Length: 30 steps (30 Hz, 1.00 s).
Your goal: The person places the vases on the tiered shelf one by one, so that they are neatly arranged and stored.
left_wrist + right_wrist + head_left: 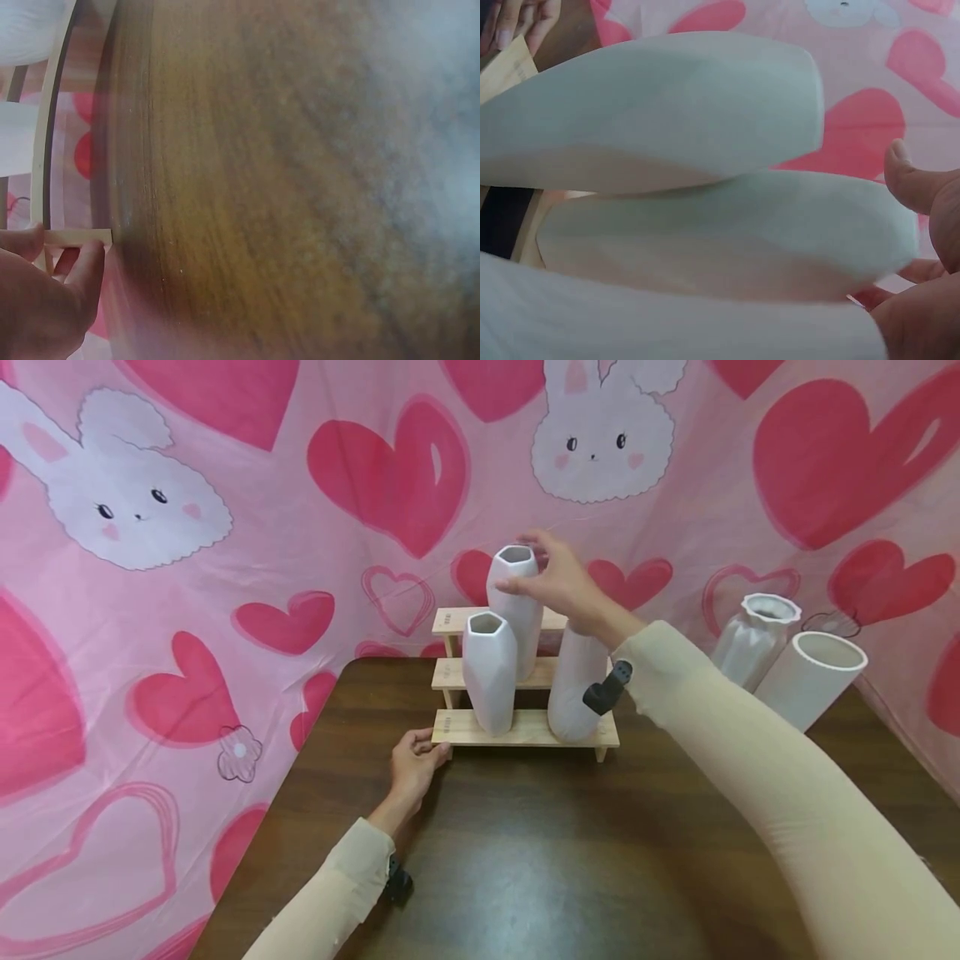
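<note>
A three-step wooden stand (525, 735) holds several white vases. My left hand (414, 768) grips the left end of its lowest step, thumb and fingers pinching the wood (79, 238) in the left wrist view. At the top of the rear faceted vase (517, 597), which stands on the middle step, my right hand (558, 581) has its thumb and fingers spread around the rim. In the right wrist view the thumb stands apart from this vase (727, 232). A second faceted vase (489, 672) is on the lowest step. Beside it, a smoother vase (573, 693) is partly hidden by my right wrist.
On the table (525, 860) at the right are a white vase with a scalloped rim (753, 639) and a white cylindrical vase (806, 677), both partly behind my right sleeve. A pink curtain (360, 518) with hearts and rabbits hangs close behind the table.
</note>
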Tool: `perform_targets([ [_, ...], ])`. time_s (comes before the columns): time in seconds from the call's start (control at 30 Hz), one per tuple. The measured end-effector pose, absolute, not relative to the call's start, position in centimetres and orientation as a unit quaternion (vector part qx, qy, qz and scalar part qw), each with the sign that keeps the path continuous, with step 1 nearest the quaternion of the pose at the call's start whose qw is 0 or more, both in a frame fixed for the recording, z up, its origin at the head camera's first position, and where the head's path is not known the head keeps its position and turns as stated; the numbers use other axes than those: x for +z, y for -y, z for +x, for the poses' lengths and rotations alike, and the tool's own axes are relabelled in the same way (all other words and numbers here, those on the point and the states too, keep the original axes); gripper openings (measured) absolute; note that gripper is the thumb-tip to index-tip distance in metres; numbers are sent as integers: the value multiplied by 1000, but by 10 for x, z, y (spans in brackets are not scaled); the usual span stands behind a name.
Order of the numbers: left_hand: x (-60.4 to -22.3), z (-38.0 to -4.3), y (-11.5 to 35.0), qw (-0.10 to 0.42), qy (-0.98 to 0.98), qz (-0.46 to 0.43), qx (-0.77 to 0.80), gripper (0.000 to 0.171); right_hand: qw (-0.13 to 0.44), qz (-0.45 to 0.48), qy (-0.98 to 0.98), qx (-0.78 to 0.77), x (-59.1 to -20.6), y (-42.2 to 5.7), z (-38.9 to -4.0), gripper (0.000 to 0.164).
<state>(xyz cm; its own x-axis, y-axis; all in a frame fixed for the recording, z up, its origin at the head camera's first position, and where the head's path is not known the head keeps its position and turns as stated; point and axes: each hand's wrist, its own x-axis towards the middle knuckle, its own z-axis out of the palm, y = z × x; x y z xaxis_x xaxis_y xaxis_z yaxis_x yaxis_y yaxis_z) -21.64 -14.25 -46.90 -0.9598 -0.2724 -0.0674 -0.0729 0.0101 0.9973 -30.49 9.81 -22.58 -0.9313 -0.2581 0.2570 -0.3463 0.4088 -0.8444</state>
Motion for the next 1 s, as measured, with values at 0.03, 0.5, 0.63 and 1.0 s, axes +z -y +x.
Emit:
perform_targets([
  [0.03, -469, -216, 142, 72, 707, 123, -693, 33, 45, 184, 843, 504, -225, -102, -303, 76],
  [0.5, -468, -215, 142, 73, 703, 116, -698, 34, 106, 211, 870, 434, -219, -171, -273, 83],
  [0.63, -468, -215, 143, 73, 707, 119, -694, 34, 113, 193, 867, 446, -225, -187, -268, 80],
  [1.0, -468, -217, 143, 70, 705, 118, -696, 34, 121, 142, 874, 450, -251, -239, -252, 80],
])
